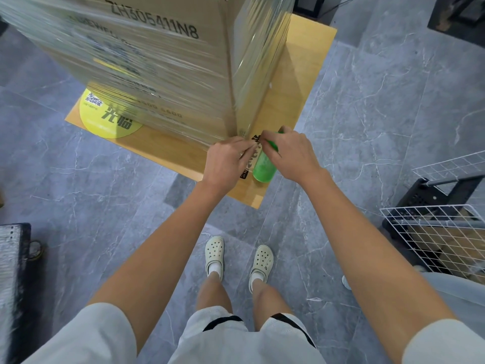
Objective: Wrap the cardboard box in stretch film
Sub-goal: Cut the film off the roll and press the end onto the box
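Observation:
A tall cardboard box stands on a low wooden platform, its sides covered in shiny stretch film. At the box's near bottom corner my left hand pinches the film's edge with thumb and fingertips. My right hand meets it there, its fingers curled on the film beside a green roll handle that lies on the platform under my hand. Whether my right hand also grips the green handle is unclear.
A yellow round sticker lies on the platform at left. White wire grid racks stand on the right, a dark crate on the left. Grey marble floor tiles surround the platform; my feet in pale clogs stand just behind it.

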